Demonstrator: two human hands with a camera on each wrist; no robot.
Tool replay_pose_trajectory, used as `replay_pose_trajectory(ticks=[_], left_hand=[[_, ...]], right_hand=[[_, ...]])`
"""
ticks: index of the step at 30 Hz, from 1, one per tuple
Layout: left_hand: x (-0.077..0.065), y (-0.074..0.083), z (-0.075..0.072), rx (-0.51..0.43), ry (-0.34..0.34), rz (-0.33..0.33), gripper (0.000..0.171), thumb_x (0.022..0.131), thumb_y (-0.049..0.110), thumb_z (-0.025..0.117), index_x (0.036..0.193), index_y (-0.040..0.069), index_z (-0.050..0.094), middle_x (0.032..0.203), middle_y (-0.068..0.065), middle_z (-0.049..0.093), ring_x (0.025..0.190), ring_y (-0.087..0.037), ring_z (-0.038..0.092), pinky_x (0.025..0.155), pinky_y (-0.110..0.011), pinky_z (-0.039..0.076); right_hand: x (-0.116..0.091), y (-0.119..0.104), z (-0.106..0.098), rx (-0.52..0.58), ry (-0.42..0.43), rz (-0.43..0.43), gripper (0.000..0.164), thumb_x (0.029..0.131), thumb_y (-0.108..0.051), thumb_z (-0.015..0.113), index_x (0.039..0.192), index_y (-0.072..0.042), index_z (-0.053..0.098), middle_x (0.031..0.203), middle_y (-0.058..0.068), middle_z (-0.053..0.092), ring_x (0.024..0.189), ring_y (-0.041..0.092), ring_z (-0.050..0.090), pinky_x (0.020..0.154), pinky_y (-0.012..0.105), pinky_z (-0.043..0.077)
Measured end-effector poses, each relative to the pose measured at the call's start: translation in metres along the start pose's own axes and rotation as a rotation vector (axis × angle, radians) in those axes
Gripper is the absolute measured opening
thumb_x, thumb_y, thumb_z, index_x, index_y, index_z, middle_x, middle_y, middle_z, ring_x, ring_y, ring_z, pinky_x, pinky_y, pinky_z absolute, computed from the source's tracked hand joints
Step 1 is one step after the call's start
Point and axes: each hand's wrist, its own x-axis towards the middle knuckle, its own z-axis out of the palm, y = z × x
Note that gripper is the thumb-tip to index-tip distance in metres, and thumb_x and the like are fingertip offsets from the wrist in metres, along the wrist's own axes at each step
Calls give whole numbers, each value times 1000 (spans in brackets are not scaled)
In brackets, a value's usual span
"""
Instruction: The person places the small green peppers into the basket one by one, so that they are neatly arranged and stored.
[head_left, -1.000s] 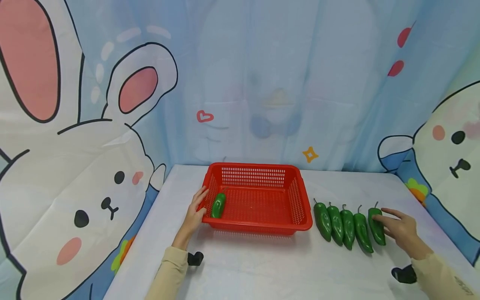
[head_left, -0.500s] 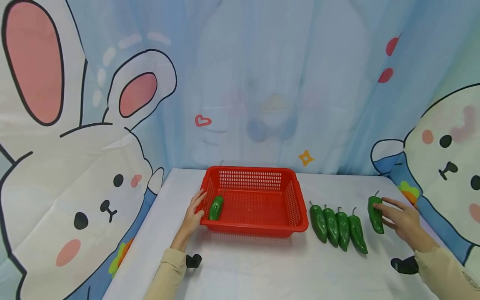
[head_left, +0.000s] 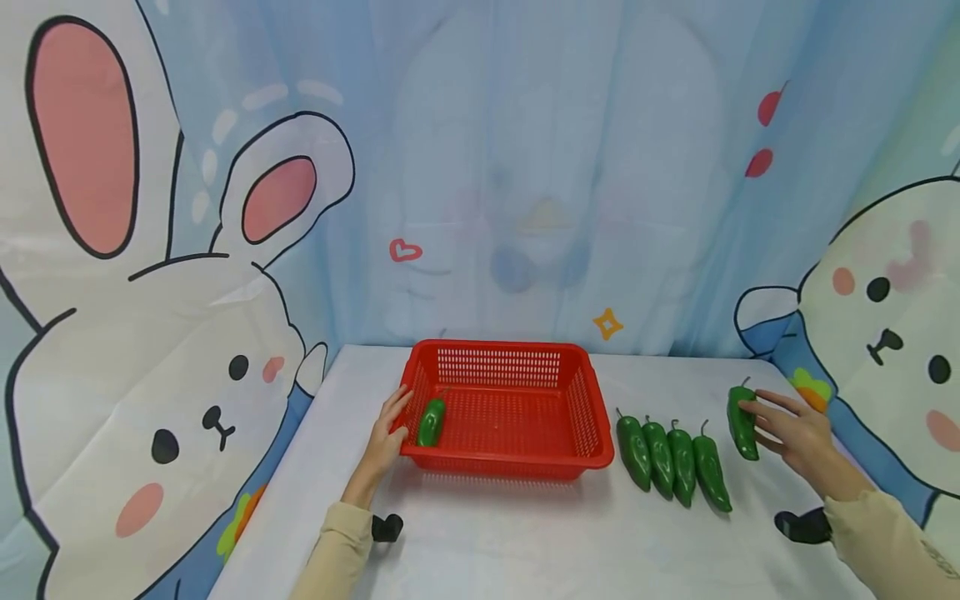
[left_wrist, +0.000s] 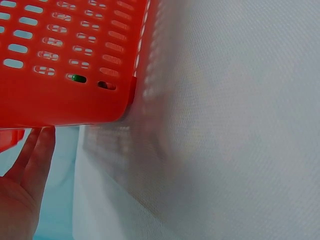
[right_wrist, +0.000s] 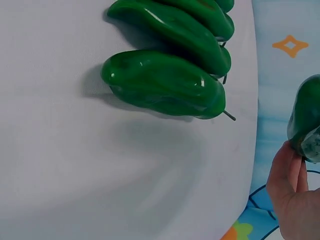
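Observation:
My right hand (head_left: pixel 797 435) pinches a glossy green chili pepper (head_left: pixel 741 423) between thumb and fingers, its thin stem pointing up. In the right wrist view this pepper (right_wrist: pixel 306 110) is raised above the table at the right edge. Several similar peppers (head_left: pixel 682 467) lie side by side between the red basket (head_left: pixel 510 467) and that hand. On the basket's left side rests my left hand (head_left: pixel 382 442). Its fingers (left_wrist: pixel 42 155) look straight against the wall in the left wrist view. Another green pepper (head_left: pixel 431 423) lies inside the basket along the left wall.
A white cloth covers the table (head_left: pixel 540 550). Behind it hangs a light blue curtain (head_left: pixel 480 167) printed with cartoon rabbits. Dark wrist-camera mounts (head_left: pixel 802 527) sit by both sleeves.
My right hand has picked up the rightmost pepper from the row and moved it up and slightly left. My left hand stays at the basket. The head view has shifted slightly.

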Motion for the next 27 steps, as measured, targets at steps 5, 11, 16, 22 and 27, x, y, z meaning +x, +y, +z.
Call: replay_pose_trajectory(ticks=[5, 11, 16, 22, 27], left_hand=[[-2, -1, -1, 2, 9, 3, 60, 85, -19, 38, 144, -12, 39, 158, -27, 20, 147, -42, 11, 112, -59, 21], [-3, -2, -1, 7, 19, 1, 59, 84, -18, 38, 143, -12, 40, 157, -27, 22, 146, -43, 13, 110, -60, 25], [-2, -2, -1, 2, 21, 2, 59, 85, -18, 39, 144, -12, 40, 157, -27, 23, 146, -43, 14, 110, -60, 25], [0, -2, 0, -7, 6, 9, 59, 85, -18, 38, 144, -12, 38, 158, -27, 21, 147, -42, 14, 111, -58, 25], [3, -3, 0, -9, 6, 1, 59, 86, -18, 38, 145, -11, 39, 158, -26, 21, 147, -41, 14, 111, -57, 26]], right_hand=[[0, -1, 6, 7, -28, 3, 66, 81, -32, 80, 138, -20, 50, 74, -21, 60, 68, 0, 61, 83, 47, 49], [-7, -6, 25, 35, -67, 4, 88, 83, -31, 79, 154, -10, 31, 75, -21, 60, 70, 1, 61, 66, 34, 57], [-9, -11, 49, 38, -80, -7, 85, 84, -28, 78, 154, -9, 33, 78, -22, 60, 74, 1, 60, 60, 25, 55], [-8, -14, 78, -15, -96, -25, 88, 84, -29, 78, 155, -8, 30, 84, -22, 58, 90, 6, 57, 65, 24, 54], [10, -6, 101, -34, -144, -40, 83, 85, -32, 77, 154, -14, 34, 95, -18, 59, 118, 22, 53, 81, 31, 54]])
